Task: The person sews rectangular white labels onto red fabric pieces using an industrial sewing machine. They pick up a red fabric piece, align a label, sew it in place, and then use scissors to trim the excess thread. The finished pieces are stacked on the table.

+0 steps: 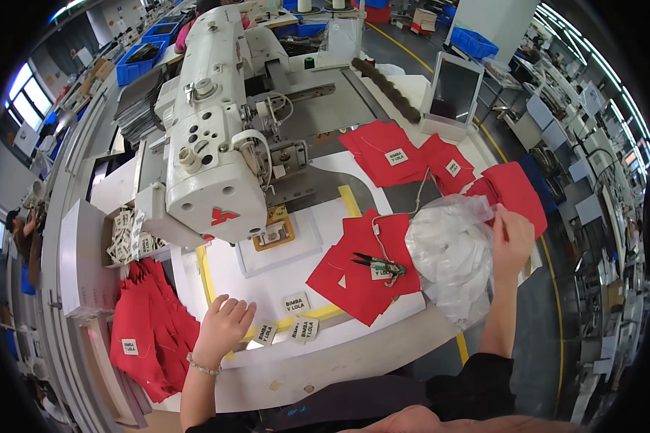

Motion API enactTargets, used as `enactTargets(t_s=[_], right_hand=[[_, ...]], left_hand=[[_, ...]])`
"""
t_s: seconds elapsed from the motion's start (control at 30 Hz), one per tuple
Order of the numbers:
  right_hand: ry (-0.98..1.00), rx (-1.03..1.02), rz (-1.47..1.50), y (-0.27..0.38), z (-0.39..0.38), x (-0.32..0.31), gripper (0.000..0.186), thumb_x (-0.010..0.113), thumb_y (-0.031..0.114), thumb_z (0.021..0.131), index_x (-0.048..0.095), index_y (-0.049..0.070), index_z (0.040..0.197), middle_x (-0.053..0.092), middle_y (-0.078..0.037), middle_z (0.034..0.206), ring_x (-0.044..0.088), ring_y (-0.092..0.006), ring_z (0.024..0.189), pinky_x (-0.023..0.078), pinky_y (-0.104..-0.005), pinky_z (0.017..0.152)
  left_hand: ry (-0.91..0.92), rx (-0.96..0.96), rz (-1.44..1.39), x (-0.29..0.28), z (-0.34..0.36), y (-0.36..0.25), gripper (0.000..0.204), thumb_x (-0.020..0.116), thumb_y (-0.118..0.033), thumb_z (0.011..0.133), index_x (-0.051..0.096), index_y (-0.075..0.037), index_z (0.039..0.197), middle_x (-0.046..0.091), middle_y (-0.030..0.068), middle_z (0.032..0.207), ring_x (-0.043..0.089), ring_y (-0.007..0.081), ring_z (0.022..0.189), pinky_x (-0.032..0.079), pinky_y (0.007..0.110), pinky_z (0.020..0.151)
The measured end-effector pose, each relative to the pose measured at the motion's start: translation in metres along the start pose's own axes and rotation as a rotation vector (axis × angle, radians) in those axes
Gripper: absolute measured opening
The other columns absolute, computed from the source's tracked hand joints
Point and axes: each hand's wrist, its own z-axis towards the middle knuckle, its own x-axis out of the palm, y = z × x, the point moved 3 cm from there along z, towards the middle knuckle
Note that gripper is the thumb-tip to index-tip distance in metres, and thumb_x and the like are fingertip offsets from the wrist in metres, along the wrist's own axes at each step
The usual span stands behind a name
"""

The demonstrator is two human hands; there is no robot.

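Note:
My left hand (225, 330) is held over the table's front left, fingers slightly bent and apart, with nothing in it. Several small white printed labels (295, 303) lie just to its right. On the right, my right hand (513, 234) has its fingertips pinched at the upper edge of a clear plastic bag (449, 252) with whitish contents. A red fabric piece (514, 189) lies behind those fingers. Left of the bag, green-handled thread snips (379, 264) rest on red fabric pieces (339, 278), partly over a label.
A large white sewing machine (213, 144) stands at the left, its clamp frame (274, 234) over the table. Red pieces (152, 325) hang at the left edge below a box of labels (123, 238). More labelled red pieces (384, 148) and a screen panel (453, 90) are farther back.

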Motion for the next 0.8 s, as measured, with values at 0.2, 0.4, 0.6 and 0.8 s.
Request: enactTargets(t_s=[0.2,0.4,0.6,0.8], right_hand=[[0.216,0.145,0.198,-0.020,-0.003,-0.020,0.010,0.067,-0.003,0.080,0.069,0.000,0.090,0.070,-0.010,0.085,0.067,-0.0234,0.077,0.051,-0.0301,0.068],[0.914,0.173,0.358,0.010,-0.037,-0.005,0.010,0.071,0.006,0.077,0.069,0.003,0.086,0.070,-0.008,0.087,0.065,-0.0223,0.080,0.044,-0.0341,0.075],[0.740,0.024,-0.040,0.002,-0.051,0.006,0.028,0.074,0.016,0.074,0.066,0.009,0.100,0.066,-0.005,0.098,0.061,-0.0183,0.093,0.031,-0.0386,0.084],[0.757,0.060,-0.015,0.003,-0.054,0.005,0.035,0.075,0.019,0.073,0.065,0.010,0.106,0.063,-0.004,0.101,0.058,-0.0205,0.098,0.030,-0.0399,0.086]], left_hand=[[0.009,0.068,-0.083,0.003,0.020,-0.010,0.025,0.061,-0.009,0.075,0.065,-0.007,0.100,0.060,0.0028,0.087,0.060,0.0182,0.085,0.049,0.038,0.088],[0.001,0.110,-0.093,0.006,0.027,-0.014,0.027,0.062,-0.009,0.074,0.064,-0.005,0.100,0.060,0.0030,0.086,0.060,0.0178,0.084,0.049,0.037,0.089],[-0.012,0.140,-0.072,0.004,0.035,-0.016,0.026,0.061,-0.009,0.074,0.065,-0.005,0.100,0.060,0.0030,0.086,0.060,0.0177,0.084,0.050,0.037,0.088],[-0.022,0.153,-0.102,0.007,0.038,-0.021,0.025,0.061,-0.009,0.074,0.065,-0.005,0.099,0.060,0.0031,0.086,0.060,0.0174,0.083,0.050,0.037,0.088]])
